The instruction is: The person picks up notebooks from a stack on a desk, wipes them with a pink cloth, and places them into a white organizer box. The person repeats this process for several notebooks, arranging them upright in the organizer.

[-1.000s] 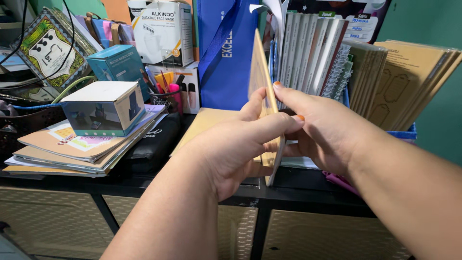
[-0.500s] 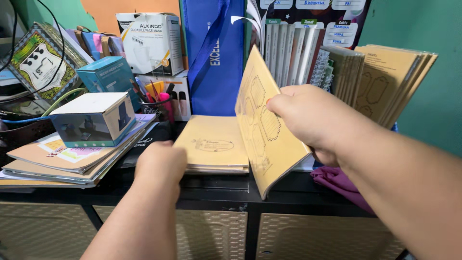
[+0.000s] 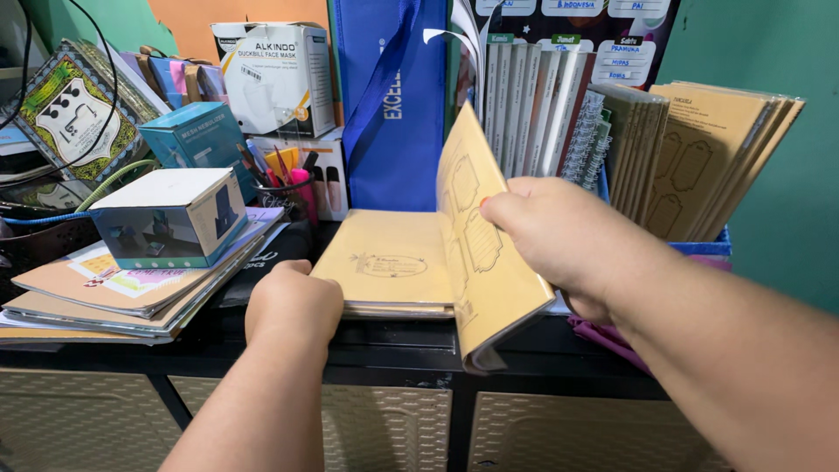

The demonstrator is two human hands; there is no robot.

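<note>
Your right hand (image 3: pixel 559 240) is gripping a thin tan booklet (image 3: pixel 481 253) and holds it tilted up on its edge, near the middle of the black tabletop (image 3: pixel 384 336). At 9 o'clock from it lies a flat stack of tan booklets (image 3: pixel 389 262), just beside the one you hold. Your left hand (image 3: pixel 293 301) is curled into a loose fist and touches the near left corner of that stack. At 9 o'clock from your left hand sits a small blue and white box (image 3: pixel 170 214) on a pile of papers (image 3: pixel 114 288). At 2 o'clock, more tan booklets (image 3: pixel 717 157) stand upright.
</note>
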